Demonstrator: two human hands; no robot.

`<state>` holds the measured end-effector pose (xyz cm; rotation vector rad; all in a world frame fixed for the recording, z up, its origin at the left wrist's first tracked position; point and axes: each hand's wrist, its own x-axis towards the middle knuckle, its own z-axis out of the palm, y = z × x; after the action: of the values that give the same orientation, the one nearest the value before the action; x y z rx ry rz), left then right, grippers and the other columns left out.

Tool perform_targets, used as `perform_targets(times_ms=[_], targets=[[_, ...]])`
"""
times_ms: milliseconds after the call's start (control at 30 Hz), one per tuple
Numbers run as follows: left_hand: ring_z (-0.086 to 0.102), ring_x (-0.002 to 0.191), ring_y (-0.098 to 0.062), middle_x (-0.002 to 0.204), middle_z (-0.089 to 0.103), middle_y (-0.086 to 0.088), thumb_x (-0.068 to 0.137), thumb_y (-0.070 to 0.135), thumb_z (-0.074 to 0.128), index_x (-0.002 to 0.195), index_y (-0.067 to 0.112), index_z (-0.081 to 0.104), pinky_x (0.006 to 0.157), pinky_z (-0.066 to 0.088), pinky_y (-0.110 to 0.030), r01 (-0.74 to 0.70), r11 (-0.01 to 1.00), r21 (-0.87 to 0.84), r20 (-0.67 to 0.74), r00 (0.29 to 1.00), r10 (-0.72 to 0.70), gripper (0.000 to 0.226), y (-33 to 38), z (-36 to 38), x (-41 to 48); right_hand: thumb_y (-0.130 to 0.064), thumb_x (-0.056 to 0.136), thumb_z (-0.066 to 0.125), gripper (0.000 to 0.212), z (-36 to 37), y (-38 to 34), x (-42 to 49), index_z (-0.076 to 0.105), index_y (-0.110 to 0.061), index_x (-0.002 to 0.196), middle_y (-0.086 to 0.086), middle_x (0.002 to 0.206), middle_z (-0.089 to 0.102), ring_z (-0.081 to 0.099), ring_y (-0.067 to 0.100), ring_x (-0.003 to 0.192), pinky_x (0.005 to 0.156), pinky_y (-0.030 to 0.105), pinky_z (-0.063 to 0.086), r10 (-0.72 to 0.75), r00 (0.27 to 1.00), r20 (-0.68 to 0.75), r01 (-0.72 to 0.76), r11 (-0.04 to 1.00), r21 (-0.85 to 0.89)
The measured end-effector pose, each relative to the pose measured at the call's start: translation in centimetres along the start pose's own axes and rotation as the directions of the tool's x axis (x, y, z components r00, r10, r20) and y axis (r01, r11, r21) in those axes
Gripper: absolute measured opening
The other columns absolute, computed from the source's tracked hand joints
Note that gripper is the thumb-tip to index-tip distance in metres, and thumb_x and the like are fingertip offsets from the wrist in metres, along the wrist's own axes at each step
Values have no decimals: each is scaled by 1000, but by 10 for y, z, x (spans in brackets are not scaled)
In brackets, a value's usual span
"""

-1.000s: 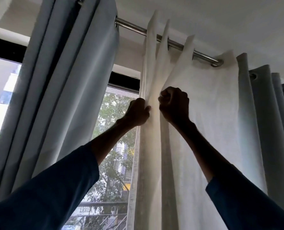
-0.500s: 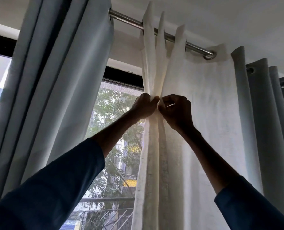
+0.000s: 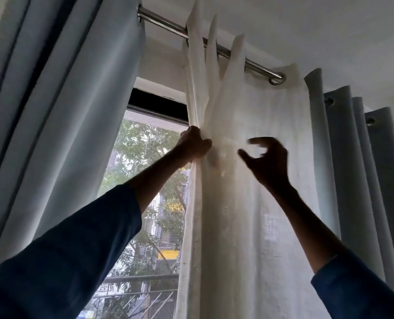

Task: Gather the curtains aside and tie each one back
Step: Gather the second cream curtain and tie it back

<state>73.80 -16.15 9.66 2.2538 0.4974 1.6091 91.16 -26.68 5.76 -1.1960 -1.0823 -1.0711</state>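
Sheer white fabric curtain (image 3: 249, 203) hung from a shiny steel curtain rod (image 3: 163, 20) high up under the ceiling, right of the uncovered strip of window. Left-hand folds of it bunched into a narrow neck a little below the rod, fanning out above the neck in three pointed peaks; the rest spread flat toward the right. Left hand (image 3: 194, 146) clamped on that neck from the window side, fingers curled into the cloth. Right hand (image 3: 267, 162) just right of the bunch, in front of the flat stretch of the same curtain, motion-blurred; thumb and curved fingers spread apart, nothing between them; contact with the cloth impossible to tell. Both arms raised, forearms bare, dark blue sleeves (image 3: 76, 261) at the bottom corners. Heavy grey-blue curtain (image 3: 64, 111) in deep folds at far left on the same rod; second grey-blue eyelet curtain (image 3: 357, 169) at the right, just beside the white one's right edge. Dark-framed window (image 3: 150, 107) between the left grey-blue folds and the white cloth, with a green tree (image 3: 145, 143) and a metal railing (image 3: 131, 293) outside.
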Motion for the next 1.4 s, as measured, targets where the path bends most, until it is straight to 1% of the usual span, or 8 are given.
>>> perform_targets(times_ms=[133, 233, 433, 667, 900, 1033, 1267, 1400], targets=[[63, 89, -32, 113, 62, -18, 94, 33, 62, 114, -1, 56, 56, 45, -26, -74, 994, 79, -16, 997, 76, 40, -6, -3, 4, -75, 64, 79, 125, -13, 51, 31, 31, 5, 149, 26, 153, 35, 36, 40, 142, 116, 50, 34, 521, 852, -43, -521, 840, -151], [60, 95, -30, 116, 59, -16, 95, 36, 61, 120, 0, 54, 65, 48, -29, -93, 992, 80, -3, 996, 93, 44, -10, -6, 7, -79, 47, 85, 111, -11, 64, 35, 50, 1, 116, 11, 114, 58, 59, 28, 103, 82, 38, 54, 672, 741, 13, -668, 738, -99], [52, 95, -27, 120, 56, -18, 96, 37, 60, 122, -1, 52, 74, 46, -32, -117, 986, 115, -23, 992, 121, 46, -19, -8, 9, -25, 75, 83, 31, 11, 57, 34, 68, 2, 73, 15, 76, 69, 70, 36, 85, 67, 29, 44, 445, 895, -37, -446, 893, -56], [43, 86, -22, 116, 57, -23, 101, 28, 53, 114, -5, 53, 62, 32, -25, -164, 958, 234, -21, 985, 173, 35, -20, -3, 8, -18, 80, 71, 46, 21, -13, 28, 39, -11, 48, 8, 51, 49, 50, 23, 55, 57, 28, 31, 115, 990, -76, -126, 979, -160], [67, 89, -42, 87, 64, -32, 95, 11, 53, 77, 2, 54, 59, 34, -32, -242, 912, 332, 43, 969, 241, 20, -20, -14, 6, -15, 72, 65, 39, 55, -105, 10, 31, -9, 53, 6, 47, 23, 27, 19, 47, 45, 35, 22, -175, 983, 50, 177, 982, -60], [62, 81, -36, 88, 60, -26, 99, 19, 53, 92, -6, 58, 60, 35, -32, -196, 938, 286, 16, 980, 200, 27, -31, -25, 5, -24, 86, 65, 24, 60, -93, -2, 66, -5, 70, 7, 64, 64, 62, 25, 62, 57, 36, 49, -167, 980, 107, 178, 978, -112], [61, 108, -39, 119, 62, -29, 102, 40, 43, 115, -7, 58, 78, 47, -37, -45, 997, 68, -28, 999, 47, 51, -30, -8, 1, -22, 87, 75, 4, 64, -76, -57, 79, -21, 86, -3, 78, 71, 69, 13, 70, 64, 31, 55, -162, 979, 119, 165, 986, -12], [57, 86, -28, 84, 62, -13, 94, 65, 45, 80, 6, 59, 71, 38, -32, -36, 998, 57, -71, 997, 40, 62, -28, 3, -10, -19, 89, 74, 7, 58, -73, -78, 79, -19, 93, -2, 80, 71, 68, 14, 72, 66, 33, 57, -251, 956, 155, 242, 968, 74]])
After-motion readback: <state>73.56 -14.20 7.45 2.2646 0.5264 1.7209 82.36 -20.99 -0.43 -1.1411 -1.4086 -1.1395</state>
